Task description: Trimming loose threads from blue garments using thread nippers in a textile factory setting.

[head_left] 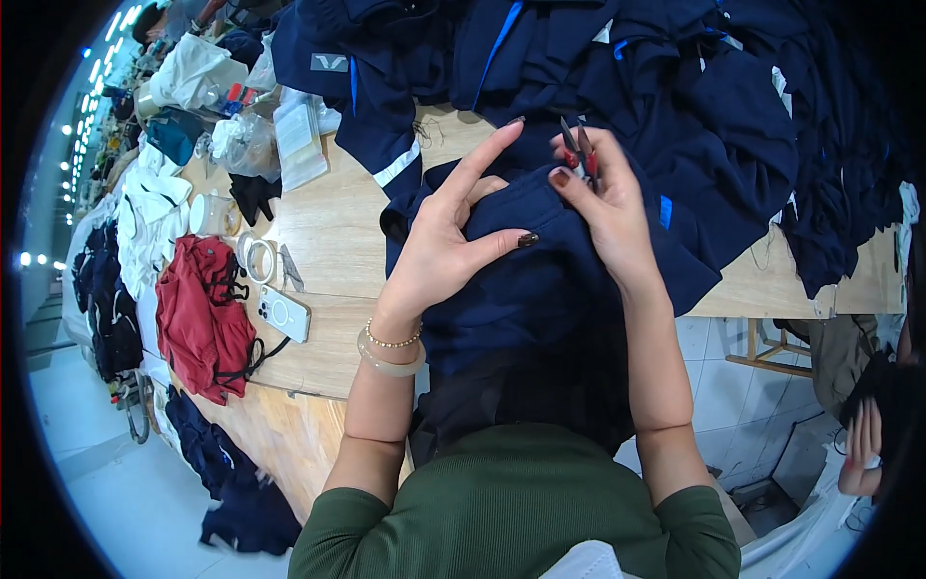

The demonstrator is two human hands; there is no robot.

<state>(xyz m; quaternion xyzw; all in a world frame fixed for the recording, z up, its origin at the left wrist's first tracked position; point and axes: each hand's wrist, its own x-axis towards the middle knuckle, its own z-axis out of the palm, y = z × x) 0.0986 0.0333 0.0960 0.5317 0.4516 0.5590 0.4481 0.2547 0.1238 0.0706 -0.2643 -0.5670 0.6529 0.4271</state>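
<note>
A navy garment [540,261] lies across my lap and the table edge, its stitched band raised between my hands. My left hand [449,232] holds this band at its left end, thumb over the front and some fingers curled behind the cloth. Its index finger points up, away from the fabric. In my right hand [608,193] is a pair of small thread snips [581,154] with red on the handles, dark blades pointing up. The right thumb rests at the band's upper edge. Cloth hides part of the left fingers.
More navy garments [694,135] are heaped along the far and right side. Left on the wooden table [328,251] are a red garment [204,314], a phone [285,314], tape rolls [258,259] and plastic bags [243,145]. Another person's hand [861,449] shows at the right edge.
</note>
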